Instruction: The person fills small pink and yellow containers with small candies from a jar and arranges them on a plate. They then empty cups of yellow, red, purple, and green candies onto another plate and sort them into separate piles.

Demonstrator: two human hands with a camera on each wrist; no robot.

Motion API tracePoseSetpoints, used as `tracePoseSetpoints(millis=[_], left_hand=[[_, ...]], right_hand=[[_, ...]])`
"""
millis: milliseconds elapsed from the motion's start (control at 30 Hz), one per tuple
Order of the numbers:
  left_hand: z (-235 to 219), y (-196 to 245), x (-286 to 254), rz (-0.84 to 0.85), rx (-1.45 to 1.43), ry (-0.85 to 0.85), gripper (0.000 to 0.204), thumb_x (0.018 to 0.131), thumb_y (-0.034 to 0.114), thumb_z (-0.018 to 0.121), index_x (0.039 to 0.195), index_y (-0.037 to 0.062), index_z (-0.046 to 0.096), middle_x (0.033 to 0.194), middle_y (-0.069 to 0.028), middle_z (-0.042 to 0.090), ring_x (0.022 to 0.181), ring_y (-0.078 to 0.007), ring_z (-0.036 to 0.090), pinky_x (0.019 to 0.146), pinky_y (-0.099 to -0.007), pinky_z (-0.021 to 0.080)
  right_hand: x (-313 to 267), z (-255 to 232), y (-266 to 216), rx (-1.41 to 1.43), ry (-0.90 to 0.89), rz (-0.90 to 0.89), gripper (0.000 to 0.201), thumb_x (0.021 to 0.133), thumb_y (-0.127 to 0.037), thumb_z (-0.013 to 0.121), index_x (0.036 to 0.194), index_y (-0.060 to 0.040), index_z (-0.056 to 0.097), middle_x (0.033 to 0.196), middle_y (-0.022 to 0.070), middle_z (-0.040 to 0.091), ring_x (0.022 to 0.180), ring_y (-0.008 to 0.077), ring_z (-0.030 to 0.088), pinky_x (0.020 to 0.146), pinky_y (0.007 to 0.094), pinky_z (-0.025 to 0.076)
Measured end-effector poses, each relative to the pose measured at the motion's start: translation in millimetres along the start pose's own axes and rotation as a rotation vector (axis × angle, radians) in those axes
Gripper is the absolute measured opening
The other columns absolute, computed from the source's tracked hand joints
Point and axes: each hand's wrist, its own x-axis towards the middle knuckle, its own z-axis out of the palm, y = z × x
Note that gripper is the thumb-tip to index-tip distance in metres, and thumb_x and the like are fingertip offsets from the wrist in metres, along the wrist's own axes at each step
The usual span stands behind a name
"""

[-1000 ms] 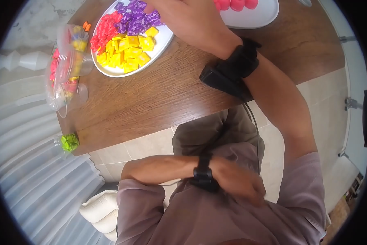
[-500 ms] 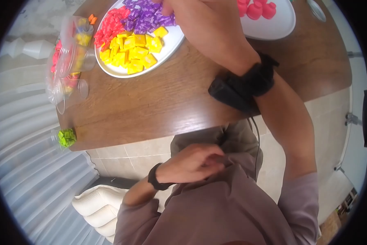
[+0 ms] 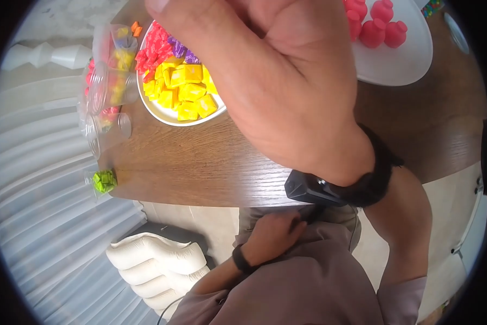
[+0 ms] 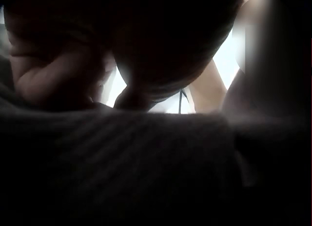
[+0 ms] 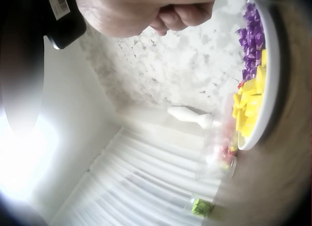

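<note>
Aloft, right hand (image 3: 292, 92), fingers (image 5: 183, 16) curled, lower down yellow sweets (image 3: 192, 91)

Right hand (image 3: 286, 84) partly off-frame

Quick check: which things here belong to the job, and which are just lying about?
Likely the job, nearest the right grip:
white plate
yellow pieces
red pieces
purple pieces
perhaps the pink jar-shaped pieces

Likely just lying about:
green bundle
padded chair
white curtain
perhaps the clear cups
</note>
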Motion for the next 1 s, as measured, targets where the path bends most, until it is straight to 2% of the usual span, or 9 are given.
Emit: tracePoseSetpoints(millis=[233, 367, 433, 533, 600, 633, 700, 733, 1000], left_hand=[[-12.0, 4.9, 24.4, 0.287, 0.163, 0.277, 0.032, 0.092, 0.022, 0.067, 0.114, -0.0012, 0.063, 0.104, -0.0223, 0.067, 0.098, -0.0429, 0.064, 0.085, -0.0518, 0.051], [-14.6, -23.3, 41.2, 0.352, 0.087, 0.403, 0.029, 0.093, 0.02, 0.07, 0.112, -0.001, 0.067, 0.102, -0.0187, 0.069, 0.099, -0.0363, 0.065, 0.086, -0.047, 0.052], [-22.0, -37.2, 45.5, 0.272, -0.032, 0.301, 0.023, 0.096, 0.02, 0.068, 0.108, 0.0001, 0.068, 0.099, -0.0147, 0.071, 0.091, -0.0281, 0.068, 0.078, -0.0413, 0.055], [-21.1, -66.5, 42.1, 0.065, -0.615, -0.071, 0.019, 0.099, 0.02, 0.063, 0.101, 0.0016, 0.068, 0.094, -0.0104, 0.072, 0.08, -0.0214, 0.069, 0.069, -0.0355, 0.056], [-25.8, -78.3, 32.2, -0.012, -0.612, -0.068, 0.019, 0.099, 0.02, 0.063, 0.101, 0.0017, 0.069, 0.094, -0.0102, 0.072, 0.08, -0.0211, 0.069, 0.069, -0.0352, 0.056], [-29.5, -83.3, 25.8, -0.049, -0.608, -0.06, 0.019, 0.099, 0.02, 0.063, 0.101, 0.0018, 0.069, 0.093, -0.0101, 0.072, 0.079, -0.021, 0.069, 0.069, -0.0351, 0.056], [-33.5, -91.6, 10.2, -0.136, -0.609, -0.051, 0.019, 0.099, 0.02, 0.063, 0.101, 0.0019, 0.069, 0.093, -0.0099, 0.071, 0.079, -0.0207, 0.069, 0.068, -0.0348, 0.056], [-36.2, -96.3, 5.1, -0.175, -0.608, -0.047, 0.019, 0.099, 0.02, 0.063, 0.101, 0.0019, 0.069, 0.092, -0.0098, 0.071, 0.079, -0.0205, 0.069, 0.068, -0.0347, 0.056], [-75.7, -114.8, -17.1, -0.286, -0.595, 0.044, 0.018, 0.099, 0.019, 0.063, 0.1, 0.0023, 0.069, 0.09, -0.0092, 0.071, 0.076, -0.0194, 0.068, 0.067, -0.0336, 0.056]], right_hand=[[-89.8, -31.7, -79.8, -0.283, 0.063, 0.013, 0.036, 0.102, -0.022, 0.06, 0.124, 0.0059, 0.059, 0.079, -0.0001, 0.053, 0.067, 0.0082, 0.045, 0.061, 0.0225, 0.036], [-99.1, -72.7, -55.7, -0.694, 0.184, -0.155, 0.036, 0.103, -0.026, 0.059, 0.12, 0.0058, 0.061, 0.075, -0.001, 0.046, 0.066, 0.0079, 0.041, 0.058, 0.0234, 0.03], [-136.1, -86.3, -51.0, -0.641, 0.449, -0.083, 0.03, 0.102, -0.019, 0.056, 0.118, 0.006, 0.058, 0.072, 0.0023, 0.051, 0.06, 0.0081, 0.039, 0.053, 0.023, 0.03], [-154.8, -98.7, -49.1, -0.348, 0.453, -0.067, 0.032, 0.105, -0.023, 0.051, 0.117, 0.0056, 0.057, 0.071, 0.0021, 0.047, 0.062, 0.0122, 0.041, 0.056, 0.0261, 0.032], [-152.7, -95.5, -39.1, -0.287, 0.443, -0.315, 0.032, 0.104, -0.013, 0.048, 0.117, 0.0146, 0.057, 0.091, 0.0204, 0.067, 0.086, 0.0283, 0.069, 0.075, 0.0335, 0.06], [-160.9, -98.7, -31.0, -0.26, 0.452, -0.299, 0.032, 0.104, -0.013, 0.048, 0.117, 0.0146, 0.057, 0.091, 0.0204, 0.067, 0.086, 0.0283, 0.069, 0.075, 0.0335, 0.06], [-183.0, -103.9, -18.1, -1.425, 0.867, -0.361, 0.032, 0.103, -0.011, 0.047, 0.117, 0.0166, 0.055, 0.106, 0.0304, 0.068, 0.101, 0.0404, 0.071, 0.088, 0.0492, 0.062], [-180.5, -99.7, -21.8, -1.76, 0.796, -0.311, 0.026, 0.102, -0.008, 0.045, 0.11, 0.0126, 0.06, 0.095, 0.0259, 0.069, 0.087, 0.0378, 0.071, 0.075, 0.0487, 0.063], [-162.4, -106.0, -26.4, -1.049, 0.483, -0.354, 0.031, 0.101, -0.014, 0.056, 0.129, -0.0006, 0.058, 0.093, 0.0121, 0.064, 0.081, 0.0237, 0.057, 0.068, 0.0373, 0.049]])
